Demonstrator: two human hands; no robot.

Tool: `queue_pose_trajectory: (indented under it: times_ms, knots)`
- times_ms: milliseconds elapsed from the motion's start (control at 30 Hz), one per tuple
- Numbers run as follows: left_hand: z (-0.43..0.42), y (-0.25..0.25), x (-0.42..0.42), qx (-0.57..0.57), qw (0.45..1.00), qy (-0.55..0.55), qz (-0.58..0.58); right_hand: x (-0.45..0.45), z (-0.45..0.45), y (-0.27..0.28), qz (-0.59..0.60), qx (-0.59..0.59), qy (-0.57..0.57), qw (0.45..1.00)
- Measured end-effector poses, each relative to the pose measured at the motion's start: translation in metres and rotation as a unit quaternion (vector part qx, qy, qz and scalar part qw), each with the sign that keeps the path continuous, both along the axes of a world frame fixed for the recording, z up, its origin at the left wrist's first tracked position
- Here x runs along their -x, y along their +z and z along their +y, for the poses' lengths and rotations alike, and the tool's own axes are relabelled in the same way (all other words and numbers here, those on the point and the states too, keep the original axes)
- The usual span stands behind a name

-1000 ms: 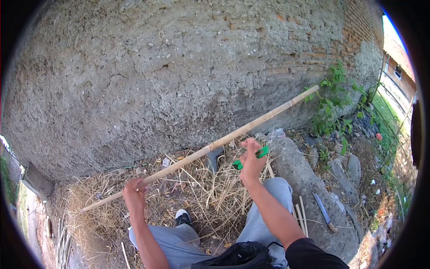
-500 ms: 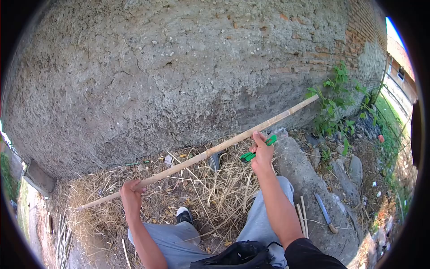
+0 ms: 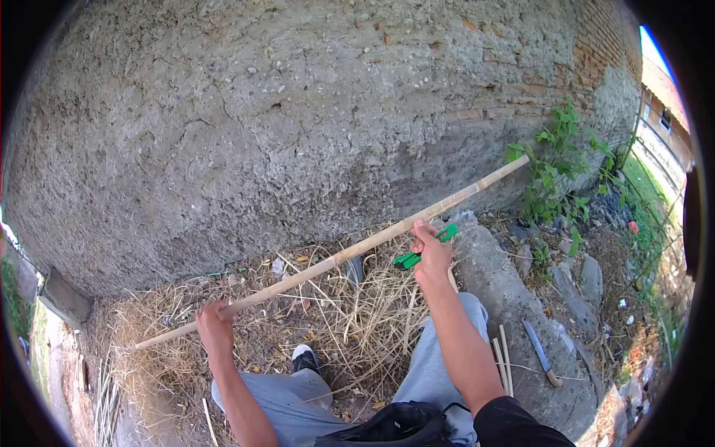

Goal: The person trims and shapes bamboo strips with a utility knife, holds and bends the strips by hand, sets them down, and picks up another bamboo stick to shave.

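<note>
A long, pale bamboo pole slants across the view, its low end at the left and its high end at the right near the wall. My left hand is closed around the pole towards its lower end. My right hand is closed on a green utility knife, which sticks out on both sides of the fist. The thumb of that hand rests at the pole's underside, right of the middle. Whether the blade is out cannot be made out.
A rough plastered wall rises just beyond the pole. Dry straw and bamboo shavings cover the ground by my shoe. On a stone slab at the right lies a knife beside thin sticks. Green plants grow near the pole's upper end.
My right hand has shifted slightly left and down along the pole, carrying the green utility knife. My left hand and the pole have moved only a little to the left.
</note>
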State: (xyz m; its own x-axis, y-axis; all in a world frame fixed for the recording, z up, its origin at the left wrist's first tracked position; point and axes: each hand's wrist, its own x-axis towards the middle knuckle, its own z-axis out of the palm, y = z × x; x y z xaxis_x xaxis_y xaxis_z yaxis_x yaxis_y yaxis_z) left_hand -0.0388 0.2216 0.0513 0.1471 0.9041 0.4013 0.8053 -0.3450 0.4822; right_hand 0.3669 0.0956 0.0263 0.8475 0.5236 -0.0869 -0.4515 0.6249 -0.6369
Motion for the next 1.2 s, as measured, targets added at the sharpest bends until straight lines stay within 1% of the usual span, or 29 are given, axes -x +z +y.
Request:
queue_pose_trajectory:
  times_ms: [33, 100, 133, 200, 233, 300, 333, 400, 433, 500, 533, 600, 633, 733, 800, 833, 900, 1033, 1100, 1200]
  knots:
    - [-0.001, -0.001, 0.001, -0.001, 1.0, 0.0, 0.0, 0.002, 0.0, 0.001, 0.0, -0.001, 0.0, 1.0]
    - [-0.004, -0.002, 0.001, 0.004, 0.992, 0.011, 0.122, 0.007, 0.0, 0.002, 0.023, -0.009, 0.027, 0.999]
    - [-0.008, 0.0, -0.002, 0.004, 0.992, 0.011, 0.122, 0.01, 0.0, 0.001, 0.024, -0.009, 0.026, 0.999]
    - [-0.022, 0.007, -0.019, -0.024, 0.99, -0.043, 0.13, 0.018, 0.002, 0.002, 0.019, -0.027, 0.03, 0.999]
    - [-0.03, 0.014, -0.031, -0.026, 0.99, -0.042, 0.129, 0.021, 0.003, 0.002, 0.018, -0.029, 0.031, 0.999]
    - [-0.043, 0.027, -0.055, -0.05, 0.981, -0.146, 0.119, 0.028, 0.005, 0.003, 0.019, -0.027, 0.044, 0.998]
    - [-0.047, 0.029, -0.064, -0.051, 0.981, -0.145, 0.118, 0.032, 0.007, 0.003, 0.019, -0.028, 0.045, 0.998]
    - [-0.052, 0.029, -0.075, 0.02, 0.977, -0.195, 0.077, 0.039, 0.009, 0.002, 0.003, -0.039, 0.063, 0.997]
    - [-0.051, 0.025, -0.078, 0.019, 0.978, -0.194, 0.076, 0.043, 0.01, 0.003, -0.005, -0.028, 0.064, 0.998]
    - [-0.041, 0.01, -0.082, 0.092, 0.966, -0.242, -0.023, 0.05, 0.012, 0.005, -0.009, -0.017, 0.072, 0.997]
    - [-0.038, 0.006, -0.083, 0.091, 0.966, -0.242, -0.023, 0.052, 0.013, 0.005, -0.011, -0.006, 0.08, 0.997]
    - [-0.034, -0.002, -0.083, 0.126, 0.963, -0.236, 0.025, 0.055, 0.016, 0.0, -0.019, 0.0, 0.091, 0.996]
    - [-0.034, -0.003, -0.083, 0.127, 0.963, -0.235, 0.023, 0.056, 0.017, 0.001, -0.021, -0.004, 0.093, 0.995]
    - [-0.036, -0.005, -0.084, 0.107, 0.968, -0.225, 0.012, 0.057, 0.015, 0.006, -0.029, -0.005, 0.094, 0.995]
    - [-0.038, -0.003, -0.084, 0.041, 0.974, -0.222, 0.009, 0.058, 0.013, 0.009, -0.032, -0.001, 0.09, 0.995]
    - [-0.038, -0.003, -0.085, 0.042, 0.974, -0.221, 0.008, 0.058, 0.013, 0.008, -0.023, -0.002, 0.09, 0.996]
    - [-0.039, -0.005, -0.087, 0.009, 0.982, -0.184, -0.029, 0.058, 0.013, 0.007, -0.014, -0.002, 0.092, 0.996]
    - [-0.04, -0.003, -0.09, 0.0, 0.983, -0.17, -0.068, 0.054, 0.017, 0.001, 0.025, -0.02, 0.127, 0.991]
    - [-0.039, -0.008, -0.09, -0.064, 0.979, -0.185, -0.06, 0.051, 0.02, -0.003, 0.044, -0.018, 0.14, 0.989]
    - [-0.039, -0.005, -0.09, -0.035, 0.983, -0.168, -0.07, 0.049, 0.018, -0.004, 0.055, -0.006, 0.156, 0.986]
